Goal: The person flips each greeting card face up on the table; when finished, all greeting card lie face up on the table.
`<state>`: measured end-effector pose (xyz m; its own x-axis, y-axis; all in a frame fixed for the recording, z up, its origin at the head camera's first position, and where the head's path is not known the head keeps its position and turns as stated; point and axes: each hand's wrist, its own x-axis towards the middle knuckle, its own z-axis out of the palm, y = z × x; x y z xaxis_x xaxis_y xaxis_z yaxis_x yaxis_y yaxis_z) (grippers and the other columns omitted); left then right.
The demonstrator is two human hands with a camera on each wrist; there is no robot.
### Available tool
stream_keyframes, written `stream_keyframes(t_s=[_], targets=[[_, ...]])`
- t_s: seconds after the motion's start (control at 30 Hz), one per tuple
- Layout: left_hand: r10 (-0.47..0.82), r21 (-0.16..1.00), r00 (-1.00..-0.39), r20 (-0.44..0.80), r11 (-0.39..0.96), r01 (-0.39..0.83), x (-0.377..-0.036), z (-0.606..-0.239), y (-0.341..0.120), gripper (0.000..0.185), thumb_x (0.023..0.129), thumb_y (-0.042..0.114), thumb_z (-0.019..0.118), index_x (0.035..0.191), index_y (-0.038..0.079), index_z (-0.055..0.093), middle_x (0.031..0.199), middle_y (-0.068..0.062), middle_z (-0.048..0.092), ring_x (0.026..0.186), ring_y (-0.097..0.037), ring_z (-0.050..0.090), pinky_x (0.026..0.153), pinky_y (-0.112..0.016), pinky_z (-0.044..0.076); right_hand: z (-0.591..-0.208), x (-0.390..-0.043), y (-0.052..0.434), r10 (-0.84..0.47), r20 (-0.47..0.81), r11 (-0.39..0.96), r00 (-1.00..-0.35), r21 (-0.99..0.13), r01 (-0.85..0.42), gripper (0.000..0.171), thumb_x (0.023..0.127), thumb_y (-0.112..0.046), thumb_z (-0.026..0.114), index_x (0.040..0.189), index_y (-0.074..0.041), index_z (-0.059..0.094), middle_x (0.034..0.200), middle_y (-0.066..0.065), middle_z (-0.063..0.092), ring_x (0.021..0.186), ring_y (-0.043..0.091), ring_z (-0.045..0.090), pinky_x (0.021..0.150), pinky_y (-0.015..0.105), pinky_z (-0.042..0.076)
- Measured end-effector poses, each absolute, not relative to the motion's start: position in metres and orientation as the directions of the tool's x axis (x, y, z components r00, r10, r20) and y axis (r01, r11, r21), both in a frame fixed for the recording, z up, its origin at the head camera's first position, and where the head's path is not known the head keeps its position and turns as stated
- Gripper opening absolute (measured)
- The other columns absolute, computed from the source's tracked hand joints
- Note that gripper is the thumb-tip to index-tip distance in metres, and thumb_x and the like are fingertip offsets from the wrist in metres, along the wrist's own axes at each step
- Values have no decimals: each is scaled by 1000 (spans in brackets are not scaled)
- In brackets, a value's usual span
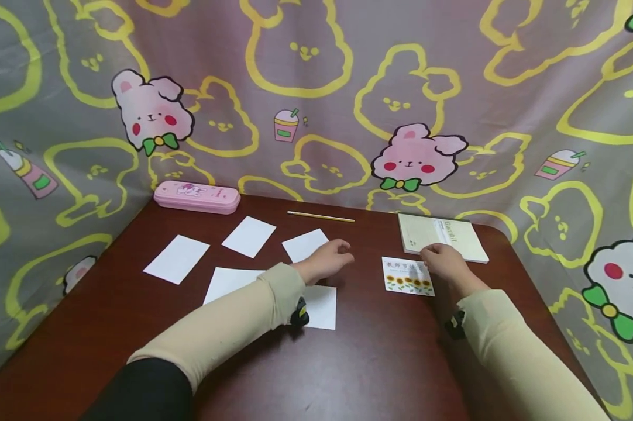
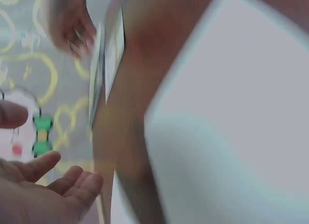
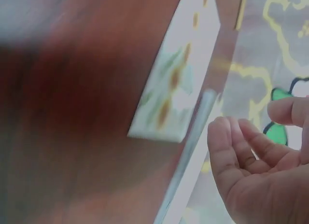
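Observation:
My left hand hovers over the middle of the table, fingers loosely bent, with nothing in it. Below and behind it lie a small white card and a larger white sheet, partly hidden by the sleeve. On the right, my right hand is just beside a card printed with sunflowers and Chinese characters. The right wrist view shows its relaxed fingers apart from that card, holding nothing. Close behind this hand lies a cream notebook marked "Gambit".
Two more white cards lie at the left. A pink pencil case sits at the back left edge, and a pencil lies along the back. Patterned curtain surrounds the table's back and sides.

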<state>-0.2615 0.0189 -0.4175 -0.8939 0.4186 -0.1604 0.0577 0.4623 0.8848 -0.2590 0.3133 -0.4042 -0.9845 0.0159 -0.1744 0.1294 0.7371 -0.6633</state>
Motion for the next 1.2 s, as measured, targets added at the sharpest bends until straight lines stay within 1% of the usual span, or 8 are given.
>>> stream_keyframes(t_s=[0.13,0.23,0.37,0.53,0.7,0.9,0.97,1.2], targets=[[401,734,-903,-157,659,165,-277,-419,-12,59,100,25,53,151,-4,45,152,-25,43,143,-36,39,115,-46,35,-402,-266,289,-44,-188,648,-981,-753,115,45,108,-18,44,132,20,52,119,33,63,108,38,64,86,38,58],[406,605,-898,-170,762,230,-282,-422,-25,62,98,27,54,150,-6,45,153,-28,42,144,-41,36,117,-47,32,-404,-272,269,-77,-205,588,-976,-799,122,46,109,-19,44,136,18,50,125,33,61,110,35,64,89,38,57],[468,474,-863,-190,814,337,-283,-428,-29,65,101,29,54,151,-10,42,157,-32,35,150,-43,28,122,-47,23,-410,-279,246,-102,-228,509,-968,-848,146,46,109,-18,45,139,17,49,130,33,59,107,28,65,89,34,56],[530,372,-810,-251,825,425,-283,-435,-32,69,103,36,52,154,-9,37,163,-30,25,154,-40,19,124,-44,17,-424,-287,219,-126,-236,433,-964,-887,160,42,107,-14,48,135,18,52,118,25,65,92,15,65,80,25,56],[583,339,-767,-268,803,491,-284,-437,-37,68,102,36,56,153,-6,41,163,-25,31,153,-35,23,123,-41,20,-434,-295,198,-171,-268,370,-948,-909,190,39,106,-10,49,132,20,53,106,16,66,83,9,62,75,21,55],[611,347,-749,-255,781,519,-287,-433,-41,66,99,32,63,149,-7,47,161,-25,35,152,-34,27,123,-40,22,-430,-304,176,-246,-377,232,-893,-918,323,45,108,-11,48,142,17,45,130,28,62,102,19,68,94,31,55],[612,346,-751,-248,780,521,-288,-431,-42,63,98,30,65,147,-7,49,159,-26,37,151,-35,29,122,-40,23,-426,-307,171,-252,-400,198,-881,-912,358,45,108,-12,49,143,16,45,131,28,62,104,21,69,97,35,54],[598,361,-754,-270,789,497,-289,-431,-45,63,96,29,67,145,-7,51,159,-26,36,151,-34,30,122,-40,24,-421,-314,162,-197,-454,258,-869,-879,401,37,106,-15,53,132,10,57,107,14,75,86,14,70,86,31,56]])
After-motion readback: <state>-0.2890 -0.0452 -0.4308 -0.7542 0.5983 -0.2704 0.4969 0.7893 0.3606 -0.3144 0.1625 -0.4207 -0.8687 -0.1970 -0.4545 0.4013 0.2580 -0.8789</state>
